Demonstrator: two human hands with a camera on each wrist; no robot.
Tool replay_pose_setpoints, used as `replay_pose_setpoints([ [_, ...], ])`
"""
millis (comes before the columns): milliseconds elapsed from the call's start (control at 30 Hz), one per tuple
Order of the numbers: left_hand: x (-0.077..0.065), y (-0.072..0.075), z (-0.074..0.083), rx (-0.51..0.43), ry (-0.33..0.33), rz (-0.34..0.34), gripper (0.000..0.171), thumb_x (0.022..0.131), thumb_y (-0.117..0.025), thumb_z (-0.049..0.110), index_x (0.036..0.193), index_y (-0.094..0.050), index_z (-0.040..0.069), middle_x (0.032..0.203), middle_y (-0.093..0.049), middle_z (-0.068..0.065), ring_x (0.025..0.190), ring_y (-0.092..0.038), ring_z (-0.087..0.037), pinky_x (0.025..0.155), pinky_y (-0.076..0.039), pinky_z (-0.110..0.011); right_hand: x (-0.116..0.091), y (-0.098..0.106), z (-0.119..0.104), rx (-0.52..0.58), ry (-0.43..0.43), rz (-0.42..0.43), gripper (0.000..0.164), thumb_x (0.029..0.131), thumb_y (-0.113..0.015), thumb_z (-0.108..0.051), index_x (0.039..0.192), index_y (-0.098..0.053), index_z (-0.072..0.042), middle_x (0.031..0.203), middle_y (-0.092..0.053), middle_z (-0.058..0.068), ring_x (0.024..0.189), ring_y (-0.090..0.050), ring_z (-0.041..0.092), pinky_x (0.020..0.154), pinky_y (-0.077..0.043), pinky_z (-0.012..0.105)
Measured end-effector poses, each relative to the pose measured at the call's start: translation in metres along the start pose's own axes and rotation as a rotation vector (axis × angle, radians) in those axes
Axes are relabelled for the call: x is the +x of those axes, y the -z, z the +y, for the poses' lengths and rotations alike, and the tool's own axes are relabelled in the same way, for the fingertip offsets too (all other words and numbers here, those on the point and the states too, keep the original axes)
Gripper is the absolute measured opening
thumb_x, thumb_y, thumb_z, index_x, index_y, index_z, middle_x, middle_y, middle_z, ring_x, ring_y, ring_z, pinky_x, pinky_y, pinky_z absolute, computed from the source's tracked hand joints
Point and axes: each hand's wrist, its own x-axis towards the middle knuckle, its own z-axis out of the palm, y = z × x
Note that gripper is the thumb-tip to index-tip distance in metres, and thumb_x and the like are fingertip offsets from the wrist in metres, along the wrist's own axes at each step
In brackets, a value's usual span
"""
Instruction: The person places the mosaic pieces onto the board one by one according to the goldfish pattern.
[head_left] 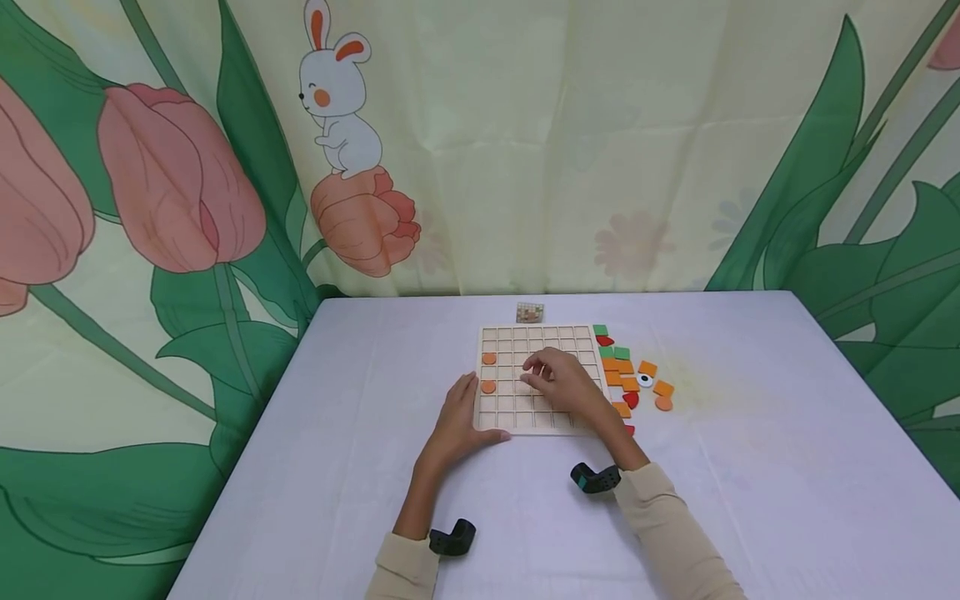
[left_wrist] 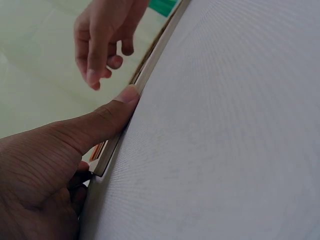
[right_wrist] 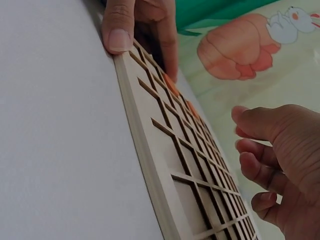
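Right hand [head_left: 558, 379] above grid board [head_left: 512, 405]

White-covered table [head_left: 795, 467] under gridded board [head_left: 517, 407], coloured pieces [head_left: 663, 388], small patterned object [head_left: 529, 312].

on the worktop [head_left: 765, 508] we see a grid board [head_left: 498, 412], with a small item [head_left: 529, 312], too small to make out, just behind it and a curtain [head_left: 517, 217] beyond. two discs [head_left: 489, 358] lie in the leftmost column, apart, one behind the other. loose tiles [head_left: 612, 378] line the board's right side, an eye piece [head_left: 645, 380] among them. we find the left hand [head_left: 453, 423] touching the near left corner, the right hand [head_left: 561, 382] above the board.
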Motion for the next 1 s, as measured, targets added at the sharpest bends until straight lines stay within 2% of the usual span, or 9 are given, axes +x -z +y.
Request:
replay_pose_setpoints([
  [367,0.001,0.001,0.001,-0.017,0.002,0.006,0.12,0.076,-0.096,0.038,0.168,-0.026,0.002,0.171,-0.031,-0.018,0.16,-0.028,-0.039,0.129,-0.031,-0.057,-0.016,0.03,0.021,-0.016,-0.015,0.051,0.018,0.1,-0.075,-0.017,0.111,-0.076,-0.004,0.092,-0.067,0.006,0.084,-0.058,0.018,0.072,-0.05,0.026],
  [533,0.0,0.001,0.001,-0.013,0.004,-0.003,0.121,0.076,-0.096,0.036,0.167,-0.025,0.0,0.171,-0.03,-0.02,0.16,-0.027,-0.04,0.129,-0.031,-0.058,-0.031,0.047,0.038,-0.016,-0.06,0.06,0.019,0.099,-0.075,-0.017,0.111,-0.075,-0.002,0.089,-0.065,0.006,0.083,-0.056,0.019,0.068,-0.048,0.023],
  [767,0.001,0.001,0.0,-0.011,0.015,0.003,0.121,0.076,-0.097,0.037,0.168,-0.025,0.003,0.172,-0.031,-0.018,0.16,-0.027,-0.038,0.13,-0.031,-0.057,-0.052,0.075,0.054,-0.002,-0.155,0.067,0.025,0.098,-0.076,-0.015,0.116,-0.071,0.002,0.091,-0.065,0.009,0.088,-0.056,0.023,0.063,-0.05,0.019],
  [1000,0.0,0.0,0.0,-0.026,0.008,0.007,0.121,0.075,-0.097,0.037,0.168,-0.027,0.003,0.171,-0.033,-0.018,0.159,-0.029,-0.039,0.129,-0.032,-0.058,-0.072,0.094,0.069,-0.064,-0.221,0.069,0.032,0.097,-0.078,-0.021,0.117,-0.07,0.003,0.089,-0.064,0.009,0.09,-0.056,0.024,0.067,-0.048,0.017],
])
